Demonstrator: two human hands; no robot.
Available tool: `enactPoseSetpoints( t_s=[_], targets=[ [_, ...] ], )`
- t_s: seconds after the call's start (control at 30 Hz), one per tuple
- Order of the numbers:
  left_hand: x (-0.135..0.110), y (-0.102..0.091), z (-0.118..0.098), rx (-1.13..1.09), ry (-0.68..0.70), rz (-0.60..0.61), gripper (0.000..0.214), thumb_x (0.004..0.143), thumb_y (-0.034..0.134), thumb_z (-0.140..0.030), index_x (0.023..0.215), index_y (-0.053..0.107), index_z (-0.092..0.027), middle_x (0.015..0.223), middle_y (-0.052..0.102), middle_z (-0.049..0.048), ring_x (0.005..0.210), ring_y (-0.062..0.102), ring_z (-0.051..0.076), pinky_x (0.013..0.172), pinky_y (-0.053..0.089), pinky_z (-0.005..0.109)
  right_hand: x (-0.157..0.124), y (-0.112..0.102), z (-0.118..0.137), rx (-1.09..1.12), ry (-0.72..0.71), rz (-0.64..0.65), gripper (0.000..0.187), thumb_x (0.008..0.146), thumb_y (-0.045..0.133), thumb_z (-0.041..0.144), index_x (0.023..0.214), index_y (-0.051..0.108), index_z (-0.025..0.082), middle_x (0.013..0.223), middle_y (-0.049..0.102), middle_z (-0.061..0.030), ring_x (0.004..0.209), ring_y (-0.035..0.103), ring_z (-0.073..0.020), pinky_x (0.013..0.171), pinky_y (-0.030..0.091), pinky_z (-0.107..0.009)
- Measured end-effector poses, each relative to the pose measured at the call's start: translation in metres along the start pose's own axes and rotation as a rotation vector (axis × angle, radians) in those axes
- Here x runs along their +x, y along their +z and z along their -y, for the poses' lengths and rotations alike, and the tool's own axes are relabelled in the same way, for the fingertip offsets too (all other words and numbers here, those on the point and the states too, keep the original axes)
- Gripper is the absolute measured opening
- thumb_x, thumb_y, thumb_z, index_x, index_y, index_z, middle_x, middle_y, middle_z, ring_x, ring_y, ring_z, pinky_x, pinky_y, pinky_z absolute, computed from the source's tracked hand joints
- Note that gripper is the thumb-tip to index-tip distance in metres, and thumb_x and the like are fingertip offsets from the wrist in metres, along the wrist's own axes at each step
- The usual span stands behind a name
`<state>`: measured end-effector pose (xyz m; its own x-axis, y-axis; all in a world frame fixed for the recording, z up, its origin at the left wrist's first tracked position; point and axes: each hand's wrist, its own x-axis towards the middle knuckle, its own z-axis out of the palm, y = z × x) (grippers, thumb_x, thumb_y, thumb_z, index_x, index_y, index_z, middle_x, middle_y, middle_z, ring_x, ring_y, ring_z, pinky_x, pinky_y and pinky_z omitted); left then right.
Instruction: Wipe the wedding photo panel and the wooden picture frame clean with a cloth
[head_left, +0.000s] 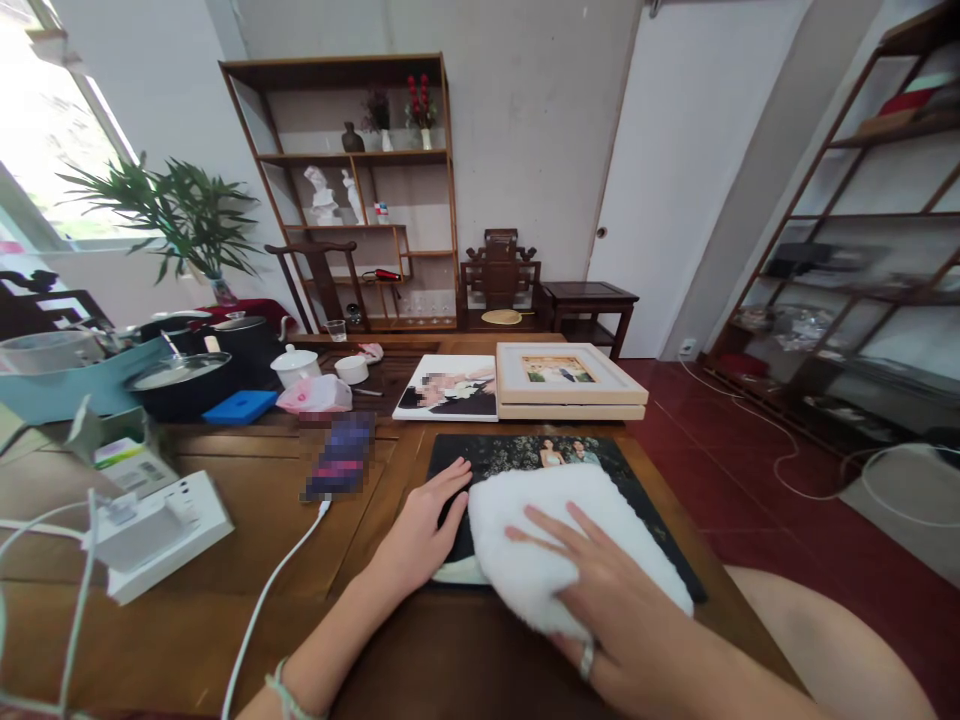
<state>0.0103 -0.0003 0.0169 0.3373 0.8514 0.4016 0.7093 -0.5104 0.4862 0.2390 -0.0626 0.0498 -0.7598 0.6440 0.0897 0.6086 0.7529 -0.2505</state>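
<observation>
Right hand (611, 590) splayed atop a white cloth (622, 510), any grip beneath hidden; left hand (427, 525) flat, fingers extended on the left side of the dark photo panel (506, 455) under the cloth; wooden table (420, 660) below, framed picture (559, 368) at the far edge, white cable (259, 620) left.

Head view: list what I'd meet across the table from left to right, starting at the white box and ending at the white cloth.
White box → phone → left hand → white cloth.
</observation>
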Motion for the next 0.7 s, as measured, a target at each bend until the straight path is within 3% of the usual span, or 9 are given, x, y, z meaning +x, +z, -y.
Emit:
enactPoseSetpoints(
  t_s=[0.1,0.23,0.33,0.5,0.7],
  targets=[
    [-0.001,0.000,0.000,-0.003,-0.008,-0.001,0.035,0.089,0.040,-0.024,0.114,0.060,-0.011,0.126,0.056,0.0111,0.121,0.048,0.020,0.103,0.038,0.039,0.018,-0.004,-0.026,-0.048,0.073,-0.110,0.022,0.084,0.045,0.022,0.092,0.066,0.018,0.141,0.038,-0.0068,0.133,0.021,-0.0281,0.106,0.015,-0.057],
    [-0.001,0.000,0.000,-0.008,-0.003,-0.017,0.034,0.089,0.040,-0.023,0.113,0.061,-0.012,0.125,0.057,0.0107,0.120,0.049,0.020,0.102,0.039,0.040,0.057,-0.005,-0.055,-0.062,0.141,-0.171,0.029,0.088,0.043,0.028,0.107,0.062,0.017,0.139,0.041,-0.0094,0.132,0.025,-0.0286,0.104,0.016,-0.058],
    [-0.001,0.001,0.001,-0.012,0.008,-0.032,0.033,0.089,0.040,-0.023,0.112,0.062,-0.013,0.124,0.057,0.0109,0.120,0.050,0.021,0.102,0.040,0.040,0.078,-0.005,-0.058,-0.079,0.190,-0.176,0.033,0.088,0.041,0.029,0.113,0.060,0.019,0.138,0.043,-0.0075,0.132,0.024,-0.0300,0.103,0.015,-0.060],
    [-0.001,0.000,0.001,-0.032,0.020,-0.029,0.033,0.089,0.039,-0.023,0.113,0.061,-0.015,0.125,0.057,0.0093,0.121,0.048,0.021,0.102,0.039,0.041,0.065,0.006,-0.023,-0.095,0.224,-0.163,0.032,0.083,0.044,0.027,0.106,0.064,0.018,0.139,0.040,-0.0107,0.133,0.021,-0.0321,0.104,0.011,-0.060],
    [0.000,-0.004,-0.003,-0.071,0.007,-0.007,0.034,0.090,0.037,-0.022,0.112,0.062,-0.017,0.126,0.056,0.0083,0.122,0.048,0.021,0.103,0.039,0.040,0.013,0.021,0.027,0.004,0.049,0.031,0.022,0.071,0.059,0.030,0.088,0.069,0.020,0.148,0.022,-0.0076,0.133,0.006,-0.0401,0.102,0.003,-0.066]
  ],
)
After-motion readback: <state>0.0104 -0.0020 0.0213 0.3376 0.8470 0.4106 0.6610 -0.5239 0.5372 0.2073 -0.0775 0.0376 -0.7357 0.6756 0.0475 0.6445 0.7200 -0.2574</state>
